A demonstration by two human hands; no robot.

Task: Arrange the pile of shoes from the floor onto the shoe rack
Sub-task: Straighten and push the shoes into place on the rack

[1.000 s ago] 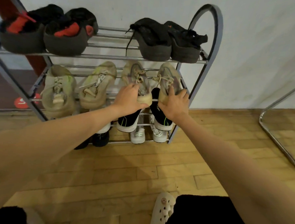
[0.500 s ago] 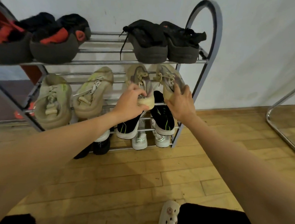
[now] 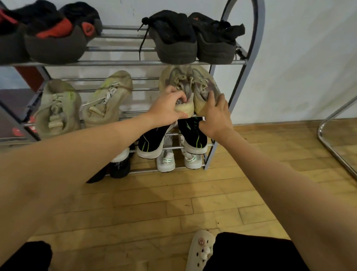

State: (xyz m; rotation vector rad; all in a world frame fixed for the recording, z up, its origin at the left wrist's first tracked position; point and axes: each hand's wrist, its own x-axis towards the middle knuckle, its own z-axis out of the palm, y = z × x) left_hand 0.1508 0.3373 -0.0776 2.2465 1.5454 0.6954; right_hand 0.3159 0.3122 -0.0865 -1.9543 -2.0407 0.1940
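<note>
Both hands reach to the second shelf of the rack [image 3: 241, 62], at 12 o'clock. The left hand [image 3: 166, 109] pinches the heel of the left beige shoe [image 3: 171, 81], fingers curled over its collar. The right hand [image 3: 216, 114] lies spread on the heel of the right beige shoe [image 3: 206, 85], not clearly closed around it. The two shoes touch, toes toward the wall. At 10 o'clock a second pale pair [image 3: 82, 106] shares the shelf. Black shoes [image 3: 194, 41] sit above; black-and-green ones [image 3: 173, 137] below.
</note>
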